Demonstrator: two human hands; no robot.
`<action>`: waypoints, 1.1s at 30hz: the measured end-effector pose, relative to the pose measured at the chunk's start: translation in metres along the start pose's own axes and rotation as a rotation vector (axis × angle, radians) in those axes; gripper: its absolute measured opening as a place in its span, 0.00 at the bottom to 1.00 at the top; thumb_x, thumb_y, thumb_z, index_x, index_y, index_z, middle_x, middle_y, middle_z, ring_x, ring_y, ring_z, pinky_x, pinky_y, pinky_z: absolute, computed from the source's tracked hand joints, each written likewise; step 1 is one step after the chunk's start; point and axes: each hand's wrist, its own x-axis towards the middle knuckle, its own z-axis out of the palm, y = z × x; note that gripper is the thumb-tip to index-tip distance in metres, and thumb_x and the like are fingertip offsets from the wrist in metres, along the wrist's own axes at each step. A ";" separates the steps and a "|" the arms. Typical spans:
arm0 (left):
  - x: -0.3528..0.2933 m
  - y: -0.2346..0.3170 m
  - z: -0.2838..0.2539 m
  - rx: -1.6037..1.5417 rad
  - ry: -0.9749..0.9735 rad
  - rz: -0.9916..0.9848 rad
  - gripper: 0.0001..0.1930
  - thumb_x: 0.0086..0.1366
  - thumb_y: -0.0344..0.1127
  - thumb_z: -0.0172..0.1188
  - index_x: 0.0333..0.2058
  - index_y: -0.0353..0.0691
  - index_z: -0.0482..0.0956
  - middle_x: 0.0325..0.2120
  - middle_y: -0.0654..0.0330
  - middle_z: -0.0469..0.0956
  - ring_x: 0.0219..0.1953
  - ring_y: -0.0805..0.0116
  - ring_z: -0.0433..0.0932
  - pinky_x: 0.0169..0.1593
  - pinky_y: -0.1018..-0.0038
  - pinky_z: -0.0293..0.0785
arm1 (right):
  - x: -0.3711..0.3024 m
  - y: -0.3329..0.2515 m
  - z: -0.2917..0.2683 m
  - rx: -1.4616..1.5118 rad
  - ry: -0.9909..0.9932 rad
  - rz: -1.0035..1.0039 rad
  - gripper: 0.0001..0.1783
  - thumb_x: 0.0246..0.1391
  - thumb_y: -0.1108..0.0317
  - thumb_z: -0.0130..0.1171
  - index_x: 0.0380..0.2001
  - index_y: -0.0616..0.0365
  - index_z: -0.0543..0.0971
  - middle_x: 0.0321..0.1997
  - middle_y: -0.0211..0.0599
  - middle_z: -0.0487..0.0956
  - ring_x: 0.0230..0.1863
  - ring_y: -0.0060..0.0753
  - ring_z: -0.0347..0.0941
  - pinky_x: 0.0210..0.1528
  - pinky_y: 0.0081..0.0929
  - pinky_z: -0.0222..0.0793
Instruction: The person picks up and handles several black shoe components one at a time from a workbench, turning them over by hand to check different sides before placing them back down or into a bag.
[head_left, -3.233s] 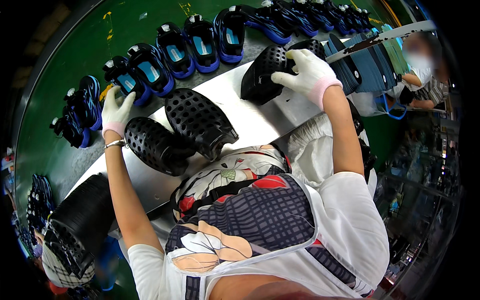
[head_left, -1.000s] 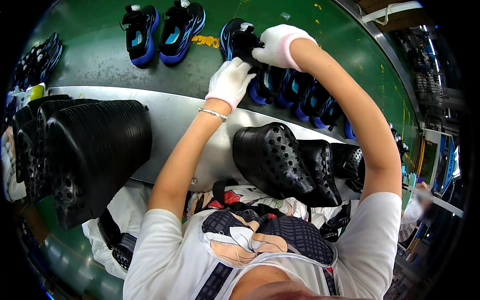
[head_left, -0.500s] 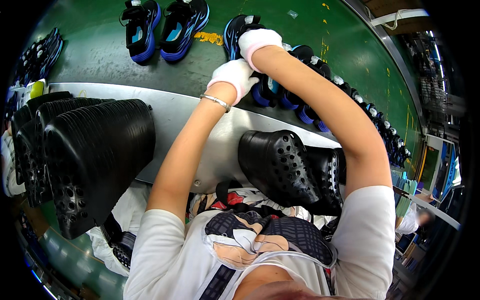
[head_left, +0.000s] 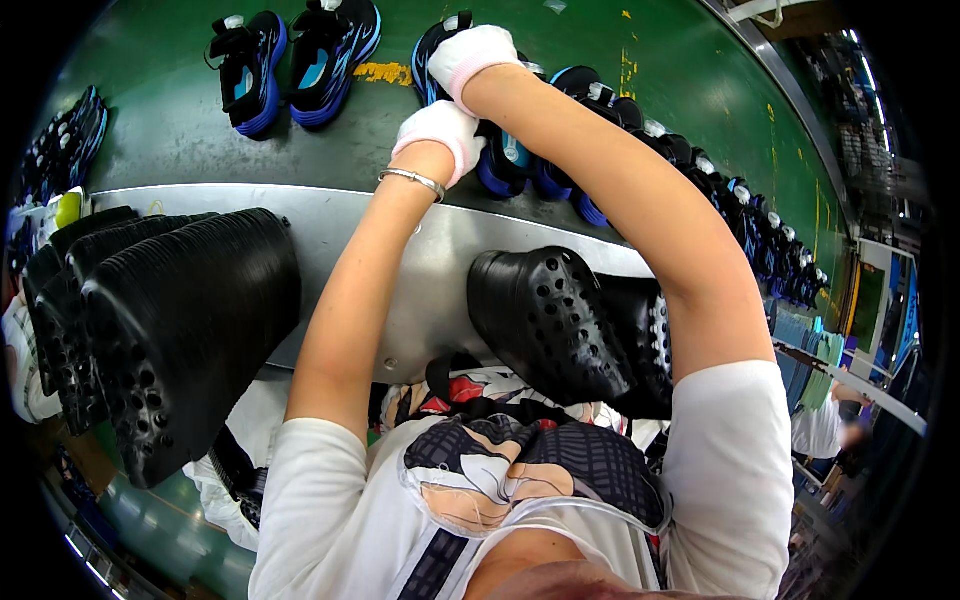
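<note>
A black sneaker with blue edging (head_left: 428, 48) lies on the green work surface, partly covered by both of my gloved hands. My right hand (head_left: 475, 60), in a white glove, is curled over its upper part. Lower down and closer to me, my left hand (head_left: 440, 132) is bent at the sneaker's near end, its fingers mostly hidden behind the glove's back. Just right of my hands stands another sneaker (head_left: 502, 165) with a light blue insole, at the head of a long row. A separate pair, a left sneaker (head_left: 248, 80) and a right sneaker (head_left: 330, 70), sits to the left.
A metal ledge (head_left: 425, 265) runs along the near edge. Nested black perforated clogs (head_left: 200, 310) form a long stack at left; more black clogs (head_left: 545, 320) lie right of my left forearm. Several sneakers (head_left: 65, 145) cluster at far left. A person (head_left: 820, 430) is at far right.
The whole scene has shifted slightly left in view, with the sneakers at the back a little lower or higher. Both hands stay at the same sneaker, and my right hand still covers its upper part.
</note>
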 end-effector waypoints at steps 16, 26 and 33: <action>0.007 -0.046 -0.052 -0.487 -0.095 -0.065 0.31 0.54 0.56 0.63 0.43 0.30 0.78 0.29 0.49 0.82 0.26 0.69 0.80 0.34 0.73 0.77 | -0.306 0.092 0.000 0.422 0.446 0.270 0.12 0.57 0.59 0.55 0.35 0.56 0.78 0.35 0.41 0.78 0.40 0.46 0.75 0.42 0.35 0.71; 0.000 -0.053 -0.052 -0.384 -0.029 0.025 0.21 0.59 0.52 0.61 0.31 0.36 0.79 0.22 0.60 0.78 0.20 0.72 0.72 0.30 0.73 0.71 | -0.446 0.092 0.078 0.727 0.616 0.802 0.10 0.58 0.69 0.58 0.41 0.62 0.80 0.39 0.40 0.81 0.39 0.30 0.77 0.45 0.23 0.70; -0.044 -0.038 -0.025 0.375 0.702 0.316 0.23 0.58 0.49 0.64 0.48 0.41 0.78 0.42 0.47 0.77 0.47 0.49 0.74 0.52 0.61 0.70 | -0.514 0.090 0.128 0.553 0.690 1.029 0.11 0.57 0.62 0.56 0.38 0.56 0.81 0.37 0.43 0.80 0.39 0.45 0.77 0.43 0.31 0.71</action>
